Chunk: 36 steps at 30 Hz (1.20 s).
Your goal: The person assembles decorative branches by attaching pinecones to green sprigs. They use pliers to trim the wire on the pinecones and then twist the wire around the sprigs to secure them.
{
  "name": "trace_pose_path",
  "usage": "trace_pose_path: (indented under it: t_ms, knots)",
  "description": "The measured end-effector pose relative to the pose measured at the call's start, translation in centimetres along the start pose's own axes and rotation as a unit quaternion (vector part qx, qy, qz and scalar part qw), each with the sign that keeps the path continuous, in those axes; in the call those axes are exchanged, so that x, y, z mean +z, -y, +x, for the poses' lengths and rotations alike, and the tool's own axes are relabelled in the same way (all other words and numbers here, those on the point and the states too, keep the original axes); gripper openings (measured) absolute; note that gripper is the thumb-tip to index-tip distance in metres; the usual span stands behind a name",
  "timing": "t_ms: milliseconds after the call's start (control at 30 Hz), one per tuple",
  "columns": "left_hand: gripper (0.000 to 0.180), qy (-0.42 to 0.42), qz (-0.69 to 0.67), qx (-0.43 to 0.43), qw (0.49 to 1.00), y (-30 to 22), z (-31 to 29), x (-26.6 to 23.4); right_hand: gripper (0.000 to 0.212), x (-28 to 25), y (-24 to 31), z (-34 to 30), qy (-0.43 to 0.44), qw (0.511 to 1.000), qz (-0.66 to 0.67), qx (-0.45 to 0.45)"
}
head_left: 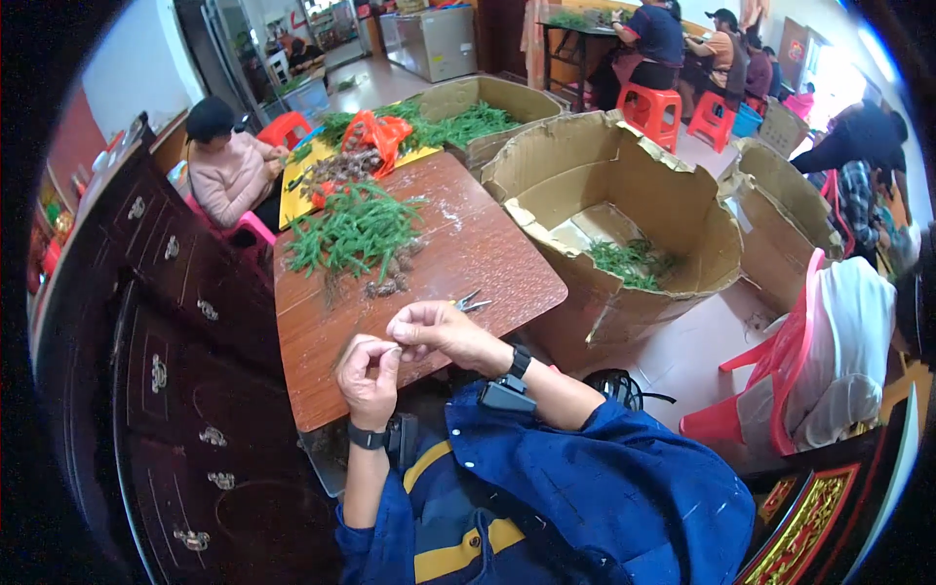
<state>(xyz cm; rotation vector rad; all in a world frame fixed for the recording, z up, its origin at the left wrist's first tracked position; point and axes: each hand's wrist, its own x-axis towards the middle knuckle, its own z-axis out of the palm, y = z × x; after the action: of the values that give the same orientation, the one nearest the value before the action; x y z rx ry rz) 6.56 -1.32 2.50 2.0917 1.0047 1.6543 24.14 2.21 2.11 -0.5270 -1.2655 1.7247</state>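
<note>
My left hand (369, 378) and my right hand (447, 335) meet over the near edge of the brown table (487, 244). The fingertips of both are pinched close together. Whatever lies between them is too small to make out. Pliers with open jaws (472, 301) rest on the table just beyond my right hand. Farther off is a heap of green artificial-looking sprigs (353, 232), with brown clumps (387, 283) at its near side. Each wrist wears a black band with a box-like device.
A large torn cardboard box (531, 185) stands right of the table, with green sprigs (629, 263) inside. A red plastic chair (792, 361) draped with white cloth is at the right. Dark drawers (195, 390) line the left. A person in pink (229, 180) sits at the table's far left.
</note>
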Motion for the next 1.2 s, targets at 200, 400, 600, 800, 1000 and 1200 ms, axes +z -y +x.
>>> trace_pose_path:
  t_ms: [200, 400, 600, 800, 1000, 1200]
  knots:
    - [0.01, -0.012, -0.192, -0.2, 0.961, 2.5, -2.8, -4.3, 0.027, 3.3, -2.9, 0.9, 0.041, 0.998, -0.049, -0.014]
    - [0.011, 0.008, -0.211, -0.195, 0.958, 3.0, -3.6, -8.1, 0.019, 6.1, -4.7, 1.2, 0.018, 0.994, -0.097, -0.037]
    - [0.01, 0.042, -0.182, -0.19, 0.964, 3.9, -4.2, -11.0, 0.019, 7.9, -6.0, 1.7, 0.058, 0.988, -0.14, -0.008]
    - [0.004, 0.096, -0.224, -0.195, 0.95, 4.6, -4.1, -12.7, 0.019, 8.6, -6.7, 1.6, 0.083, 0.982, -0.167, 0.012]
    - [0.011, 0.083, -0.374, -0.271, 0.883, 3.5, -4.5, -13.2, 0.021, 9.8, -6.7, 1.6, 0.101, 0.986, -0.136, 0.014]
    - [0.01, 0.067, -0.41, -0.289, 0.862, 3.5, -5.6, -13.0, 0.021, 10.0, -6.8, 1.5, 0.12, 0.982, -0.144, 0.019]
